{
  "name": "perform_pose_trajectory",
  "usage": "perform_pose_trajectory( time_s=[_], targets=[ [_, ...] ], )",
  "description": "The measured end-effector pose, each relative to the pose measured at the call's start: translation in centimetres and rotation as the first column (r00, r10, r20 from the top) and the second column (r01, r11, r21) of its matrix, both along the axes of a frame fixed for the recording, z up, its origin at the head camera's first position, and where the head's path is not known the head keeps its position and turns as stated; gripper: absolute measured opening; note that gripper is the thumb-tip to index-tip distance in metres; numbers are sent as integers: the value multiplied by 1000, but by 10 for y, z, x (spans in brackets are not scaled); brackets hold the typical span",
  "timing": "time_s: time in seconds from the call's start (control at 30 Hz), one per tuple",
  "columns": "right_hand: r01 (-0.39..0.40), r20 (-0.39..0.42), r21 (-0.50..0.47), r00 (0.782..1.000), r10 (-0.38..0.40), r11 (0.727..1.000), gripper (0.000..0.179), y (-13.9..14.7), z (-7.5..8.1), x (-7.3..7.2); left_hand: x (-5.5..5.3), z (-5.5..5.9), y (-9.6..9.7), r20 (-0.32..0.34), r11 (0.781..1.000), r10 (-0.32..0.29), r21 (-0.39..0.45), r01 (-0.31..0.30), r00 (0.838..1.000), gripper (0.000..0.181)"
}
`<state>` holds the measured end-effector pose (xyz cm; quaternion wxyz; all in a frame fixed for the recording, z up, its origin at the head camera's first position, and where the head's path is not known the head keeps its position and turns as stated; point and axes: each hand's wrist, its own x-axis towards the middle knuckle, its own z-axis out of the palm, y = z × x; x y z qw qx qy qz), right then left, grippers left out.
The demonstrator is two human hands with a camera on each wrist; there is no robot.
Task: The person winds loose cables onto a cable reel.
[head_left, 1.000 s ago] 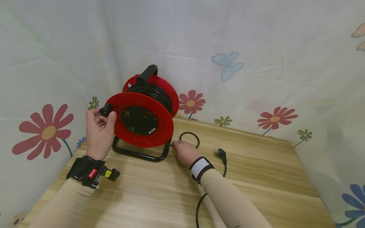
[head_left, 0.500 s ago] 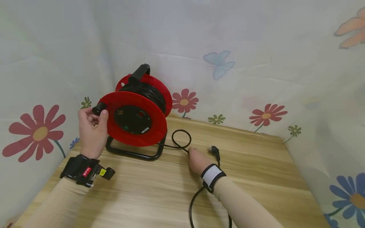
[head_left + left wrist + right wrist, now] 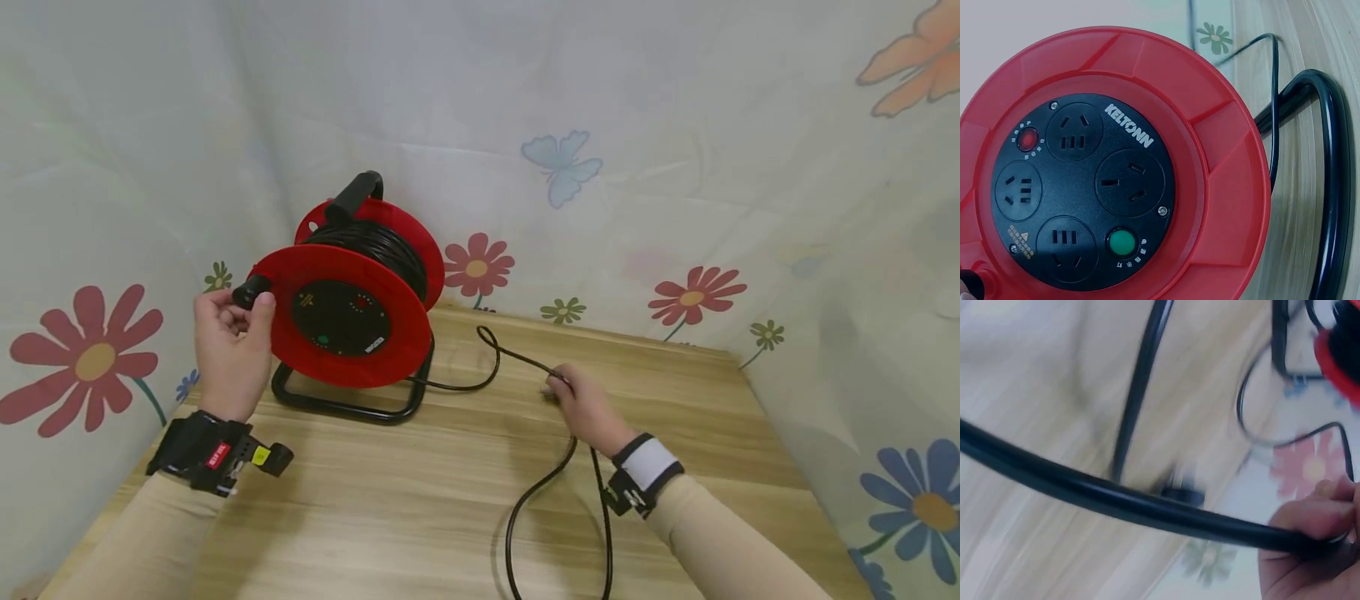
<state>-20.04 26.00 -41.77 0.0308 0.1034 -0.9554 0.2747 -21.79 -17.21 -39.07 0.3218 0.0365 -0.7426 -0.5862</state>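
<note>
A red cable reel (image 3: 408,333) with black cable wound on it stands at the left in the head view. My left hand (image 3: 234,358) pinches the black crank knob (image 3: 251,292) on its front disc. The left wrist view shows the reel's black socket panel (image 3: 1094,187) with a red and a green button. To the right, my right hand (image 3: 592,410) grips the loose black cable (image 3: 1141,509), which runs from the reel's base with a small loop along it. The cable's plug (image 3: 1182,492) lies behind that hand, mostly hidden by it in the head view.
The reel sits in a black tubular stand (image 3: 360,410) with a carrying handle (image 3: 351,200) on top. Slack cable curves over the wooden table (image 3: 390,508) towards its front. A flower-print cloth (image 3: 660,192) hangs round the back and sides.
My right hand has slid away from the reel to the right along the cable, now covering the plug. The cable loop has become smaller and shifted. My left hand stays at the knob.
</note>
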Motion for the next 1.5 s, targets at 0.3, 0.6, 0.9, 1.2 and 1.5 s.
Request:
perform_pose_trajectory(
  time_s=[0.3,0.6,0.9,1.2,1.5],
  targets=[
    [197,-63,150,980,-189,969,29,127,-1,41,-1,1,4,-32,1000,16,-7,-17,999,37],
    [116,-90,355,992,-89,928,12,197,-47,54,-1,0,1,85,1000,3,17,-4,996,36],
    [116,9,398,991,-131,910,12,226,-69,47,-8,7,-7,144,961,-194,228,159,970,28],
    [128,26,416,988,-153,900,14,232,-71,47,-8,8,-8,104,918,-250,341,202,963,33],
    [119,43,419,988,-151,900,19,225,-68,43,-9,17,0,135,980,-141,162,119,981,35]
  ],
)
